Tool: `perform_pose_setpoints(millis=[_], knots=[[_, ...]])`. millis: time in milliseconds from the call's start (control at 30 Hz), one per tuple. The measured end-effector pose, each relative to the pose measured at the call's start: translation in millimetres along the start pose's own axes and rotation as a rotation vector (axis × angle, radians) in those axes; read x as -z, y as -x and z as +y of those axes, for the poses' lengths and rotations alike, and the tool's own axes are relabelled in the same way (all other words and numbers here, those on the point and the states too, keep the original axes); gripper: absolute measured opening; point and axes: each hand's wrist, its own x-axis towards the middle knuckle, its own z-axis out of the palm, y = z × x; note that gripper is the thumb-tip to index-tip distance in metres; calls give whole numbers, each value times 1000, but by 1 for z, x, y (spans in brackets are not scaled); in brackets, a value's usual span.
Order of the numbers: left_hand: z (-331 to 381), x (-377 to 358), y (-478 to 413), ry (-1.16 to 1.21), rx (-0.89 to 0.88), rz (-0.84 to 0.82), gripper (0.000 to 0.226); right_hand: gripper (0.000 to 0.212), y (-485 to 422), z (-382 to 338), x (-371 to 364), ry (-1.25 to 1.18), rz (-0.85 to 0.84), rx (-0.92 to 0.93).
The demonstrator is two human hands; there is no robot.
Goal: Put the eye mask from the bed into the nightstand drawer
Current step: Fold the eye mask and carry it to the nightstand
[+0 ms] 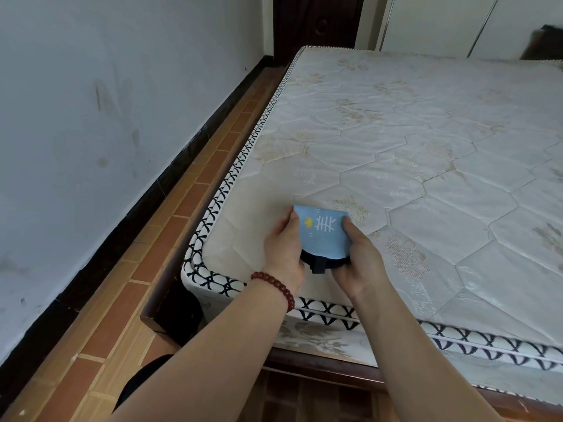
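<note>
A light blue eye mask (323, 236), folded in half, with a white eyelash print and a dark strap at its near edge, is held just over the near left corner of the bare mattress (426, 166). My left hand (285, 254) grips its left side, thumb on top. My right hand (358, 260) grips its right side, thumb pressed on the blue fabric. A red bead bracelet circles my left wrist. No nightstand or drawer is in view.
A narrow strip of brown tiled floor (128, 287) runs between the bed's left edge and a white wall (91, 102) with a dark skirting. The dark wooden bed frame (158, 312) juts out at the corner. A dark door (316, 22) and white cupboard panels stand behind the bed.
</note>
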Motion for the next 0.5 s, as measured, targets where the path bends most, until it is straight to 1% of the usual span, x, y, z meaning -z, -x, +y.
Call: perform_pose_setpoints(millis=[133,233,300,500], knots=[[35,-16,16,25,54,41,29,25,18,-26,-30,20,14,-20],[66,-29,27,12,28,90,28,42,35,-47,-58,60,18,-49],[88,-40,37,-13,29,114,28,49,46,-65,-78,76,2,-50],[162,-81,80,-18,108,113,34,54,90,-128,-135,67,-52,-43]])
